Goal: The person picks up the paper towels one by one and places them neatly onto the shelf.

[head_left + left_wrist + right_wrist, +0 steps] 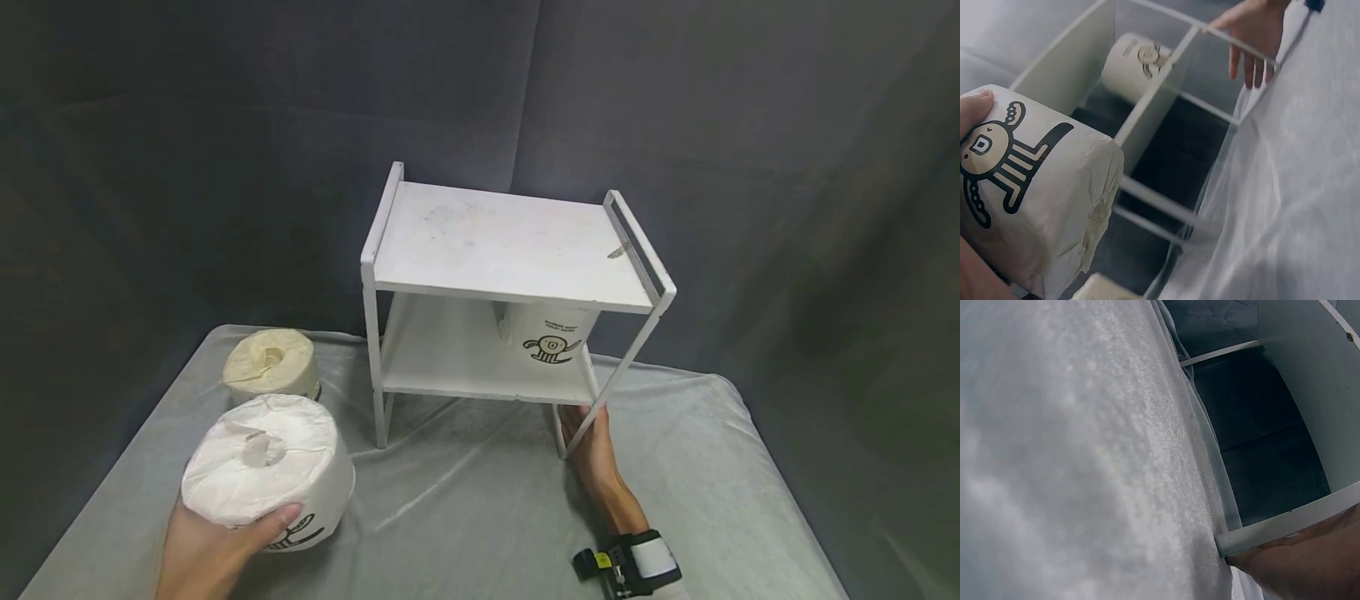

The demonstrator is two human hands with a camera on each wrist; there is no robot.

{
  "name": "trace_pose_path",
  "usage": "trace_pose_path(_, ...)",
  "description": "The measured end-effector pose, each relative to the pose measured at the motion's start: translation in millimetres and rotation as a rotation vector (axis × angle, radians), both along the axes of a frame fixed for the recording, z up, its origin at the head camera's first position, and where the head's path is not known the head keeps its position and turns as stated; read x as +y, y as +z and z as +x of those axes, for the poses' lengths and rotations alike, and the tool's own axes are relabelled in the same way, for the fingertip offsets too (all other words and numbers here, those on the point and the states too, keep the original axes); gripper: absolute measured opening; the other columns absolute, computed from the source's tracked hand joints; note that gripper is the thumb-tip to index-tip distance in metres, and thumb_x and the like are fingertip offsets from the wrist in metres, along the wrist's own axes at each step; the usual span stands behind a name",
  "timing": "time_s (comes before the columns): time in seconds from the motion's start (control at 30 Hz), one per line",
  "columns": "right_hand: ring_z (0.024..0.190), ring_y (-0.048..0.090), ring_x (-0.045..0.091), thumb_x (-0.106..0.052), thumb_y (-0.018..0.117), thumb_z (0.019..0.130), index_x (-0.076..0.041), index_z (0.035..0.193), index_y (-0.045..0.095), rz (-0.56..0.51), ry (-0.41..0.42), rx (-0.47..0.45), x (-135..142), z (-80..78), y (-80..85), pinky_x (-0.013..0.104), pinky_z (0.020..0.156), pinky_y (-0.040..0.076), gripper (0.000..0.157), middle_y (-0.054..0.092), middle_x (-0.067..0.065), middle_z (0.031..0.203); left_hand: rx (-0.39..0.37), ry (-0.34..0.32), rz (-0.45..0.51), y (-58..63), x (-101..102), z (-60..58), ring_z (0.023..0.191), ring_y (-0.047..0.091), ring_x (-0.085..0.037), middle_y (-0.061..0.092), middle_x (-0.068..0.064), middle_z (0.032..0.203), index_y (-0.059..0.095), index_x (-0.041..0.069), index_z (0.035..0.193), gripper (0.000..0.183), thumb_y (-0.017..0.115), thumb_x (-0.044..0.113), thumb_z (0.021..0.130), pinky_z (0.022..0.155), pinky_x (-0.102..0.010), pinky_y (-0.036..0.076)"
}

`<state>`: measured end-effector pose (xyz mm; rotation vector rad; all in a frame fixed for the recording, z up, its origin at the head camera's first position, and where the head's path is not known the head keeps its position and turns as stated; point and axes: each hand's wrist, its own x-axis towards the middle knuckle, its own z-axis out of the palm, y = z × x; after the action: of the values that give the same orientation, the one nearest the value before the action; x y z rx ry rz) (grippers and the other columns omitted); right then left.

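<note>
In the head view my left hand (pixel 202 542) grips a white paper-wrapped toilet roll (pixel 300 467) printed with a cartoon animal, at the front left. The thumb lies across its near side, and the hole in its top faces up. My right hand (pixel 596 454) is beside the lower right leg of a small white two-tier shelf (pixel 510 250). In the left wrist view its straight fingers (pixel 1249 65) point downward, right at the leg frame. Another wrapped toilet roll (pixel 551 333) stands on the right part of the lower tier, its upper end hidden by the top board.
A cream wrapped toilet roll (pixel 273 362) stands on the table behind the held one. Grey cloth covers the table (pixel 450 517), and dark grey curtains (pixel 300 150) hang behind and at both sides. A strapped wrist camera (pixel 630 567) is on my right wrist.
</note>
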<state>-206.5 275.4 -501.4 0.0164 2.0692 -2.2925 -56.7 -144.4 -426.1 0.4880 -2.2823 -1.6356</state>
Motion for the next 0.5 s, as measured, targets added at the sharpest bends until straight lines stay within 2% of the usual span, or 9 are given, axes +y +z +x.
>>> trace_pose_path(0.2, 0.149, 0.011, 0.033, -0.065, 0.010, 0.098, -0.013, 0.159, 0.010, -0.005, -0.011, 0.018, 0, 2.1, -1.4, 0.055, 0.119, 0.007, 0.080, 0.012, 0.017, 0.164, -0.036, -0.041, 0.039, 12.6, 21, -5.6, 0.100, 0.046, 0.004, 0.050, 0.017, 0.117, 0.040, 0.014, 0.143, 0.095, 0.090, 0.012, 0.063, 0.086, -0.006, 0.035)
trace_pose_path(0.33, 0.149, 0.010, 0.032, -0.065, 0.012, 0.098, -0.015, 0.159, 0.009, -0.011, -0.006, 0.014, 0, 2.4, -1.2, 0.055, 0.119, 0.007, 0.079, 0.012, 0.016, 0.164, 0.053, -0.094, 0.127, 19.5, 34, -8.6, 0.105, 0.050, -0.001, 0.054, 0.010, 0.122, 0.040, 0.014, 0.144, 0.097, 0.089, 0.003, 0.061, 0.090, -0.009, 0.038)
trace_pose_path(0.5, 0.149, 0.010, 0.030, -0.069, 0.010, 0.095, -0.018, 0.159, 0.011, 0.003, 0.008, -0.001, 0, 1.8, 0.9, 0.054, 0.119, 0.005, 0.082, 0.012, 0.013, 0.164, 0.154, -0.146, 0.158, 26.6, 50, -11.4, 0.108, 0.053, -0.004, 0.058, 0.007, 0.123, 0.044, 0.015, 0.141, 0.094, 0.089, 0.000, 0.059, 0.093, -0.013, 0.039)
